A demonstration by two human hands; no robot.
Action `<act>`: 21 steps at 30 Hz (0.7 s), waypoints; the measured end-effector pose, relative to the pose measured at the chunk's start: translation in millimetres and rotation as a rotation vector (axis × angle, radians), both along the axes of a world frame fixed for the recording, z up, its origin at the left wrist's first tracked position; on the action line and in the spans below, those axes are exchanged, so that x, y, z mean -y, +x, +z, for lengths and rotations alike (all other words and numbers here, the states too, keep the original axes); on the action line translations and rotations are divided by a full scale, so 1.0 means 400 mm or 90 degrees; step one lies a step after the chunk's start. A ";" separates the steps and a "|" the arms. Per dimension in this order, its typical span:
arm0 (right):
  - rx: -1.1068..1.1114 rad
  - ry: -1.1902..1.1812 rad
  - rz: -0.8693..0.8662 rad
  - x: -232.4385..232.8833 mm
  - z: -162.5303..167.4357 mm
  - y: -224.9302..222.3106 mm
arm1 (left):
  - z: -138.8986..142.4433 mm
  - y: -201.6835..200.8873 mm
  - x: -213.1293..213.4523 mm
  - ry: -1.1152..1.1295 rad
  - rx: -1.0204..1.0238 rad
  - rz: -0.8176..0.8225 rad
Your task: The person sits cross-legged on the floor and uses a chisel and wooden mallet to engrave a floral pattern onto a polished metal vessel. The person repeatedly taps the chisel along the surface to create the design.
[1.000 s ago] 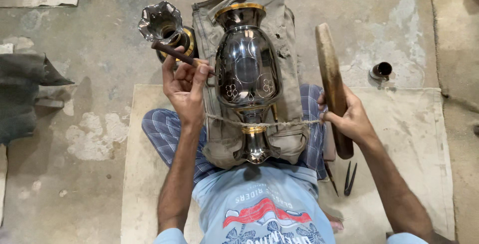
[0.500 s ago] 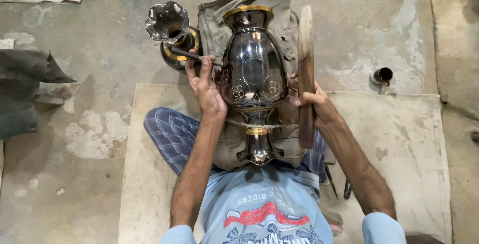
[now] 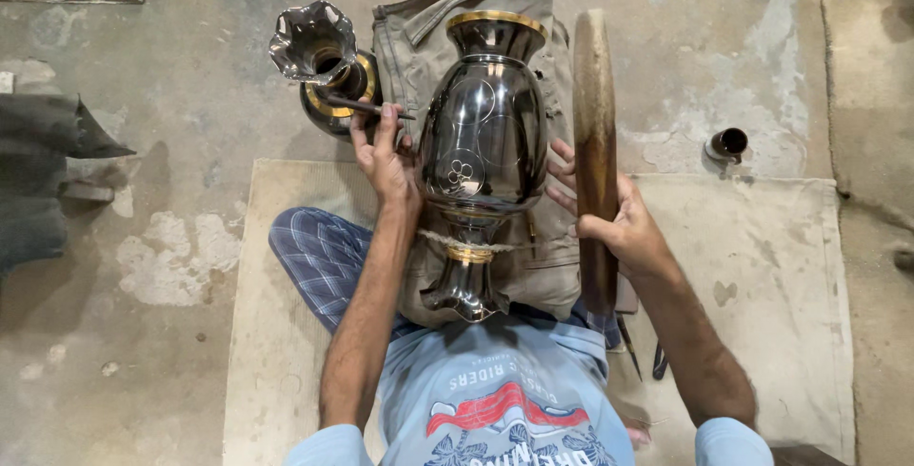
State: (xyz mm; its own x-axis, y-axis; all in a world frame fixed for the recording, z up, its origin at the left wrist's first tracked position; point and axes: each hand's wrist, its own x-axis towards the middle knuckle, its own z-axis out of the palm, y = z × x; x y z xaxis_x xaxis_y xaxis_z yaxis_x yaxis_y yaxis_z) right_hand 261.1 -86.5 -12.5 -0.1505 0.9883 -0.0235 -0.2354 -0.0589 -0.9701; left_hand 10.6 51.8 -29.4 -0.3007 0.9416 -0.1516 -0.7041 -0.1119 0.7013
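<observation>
A dark polished metal vase [image 3: 484, 142] with gold bands lies lengthwise on a khaki cloth [image 3: 409, 47] over my lap, a cord tied round its neck. My left hand [image 3: 384, 157] rests against the vase's left side and grips a thin dark engraving tool [image 3: 367, 106] between its fingers. My right hand [image 3: 614, 218] holds a long wooden mallet [image 3: 594, 133] upright, close beside the vase's right side, fingertips near the vase body.
A second vase with a fluted mouth [image 3: 314, 47] lies on the concrete floor at upper left. A small dark cup [image 3: 727, 145] stands at right. Thin metal tools [image 3: 640, 352] lie on the beige mat [image 3: 762, 266] by my right leg. Grey cloth [image 3: 43, 180] is at left.
My right hand has swung the wooden mallet in from the right until it stands next to the vase. My left hand slid up along the vase's left side with the tool.
</observation>
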 end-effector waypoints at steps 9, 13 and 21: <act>-0.075 -0.168 -0.087 -0.006 -0.092 -0.020 | -0.004 -0.006 0.005 0.032 0.024 -0.119; 0.032 -0.139 -0.051 -0.019 -0.057 -0.027 | -0.013 0.001 0.013 0.002 0.037 -0.105; 0.125 -0.142 -0.042 -0.035 -0.002 -0.038 | -0.022 0.005 0.024 -0.039 0.054 -0.068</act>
State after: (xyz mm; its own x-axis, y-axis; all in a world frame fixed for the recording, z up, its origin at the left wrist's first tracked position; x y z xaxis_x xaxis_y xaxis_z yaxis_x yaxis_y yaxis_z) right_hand 245.9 -72.6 -13.3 -0.0568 0.9630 -0.2635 -0.0551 -0.2666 -0.9622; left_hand 12.8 42.3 -38.0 -0.1836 0.9556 -0.2304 -0.7667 0.0074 0.6419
